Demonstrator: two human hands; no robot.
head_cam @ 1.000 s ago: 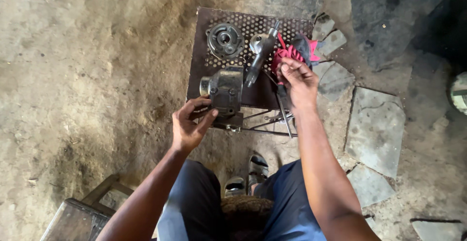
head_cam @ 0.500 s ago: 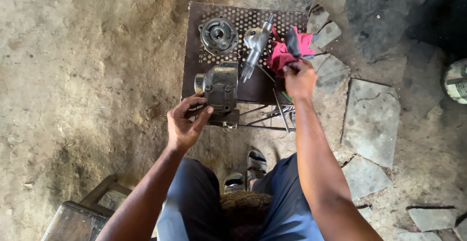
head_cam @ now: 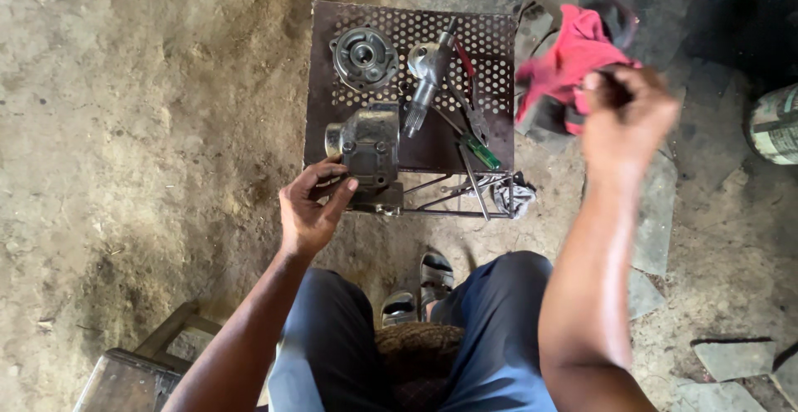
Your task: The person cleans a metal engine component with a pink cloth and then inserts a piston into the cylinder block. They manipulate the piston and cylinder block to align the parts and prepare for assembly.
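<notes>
grey metal housing (head_cam: 371,148): upright, stand's front edge | red rag (head_cam: 568,56): crumpled, lifted, right of stand

Soft daylight, sharp (right hand (head_cam: 628,117) blurred)

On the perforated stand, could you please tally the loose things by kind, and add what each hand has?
Metal housings: 2, the block under the left hand and the round cover.
Shafted part: 1.
Hand tools: 2, pliers and a green-handled screwdriver.
Red rag: 1, in the right hand, off the stand.
Total: 6.
</notes>
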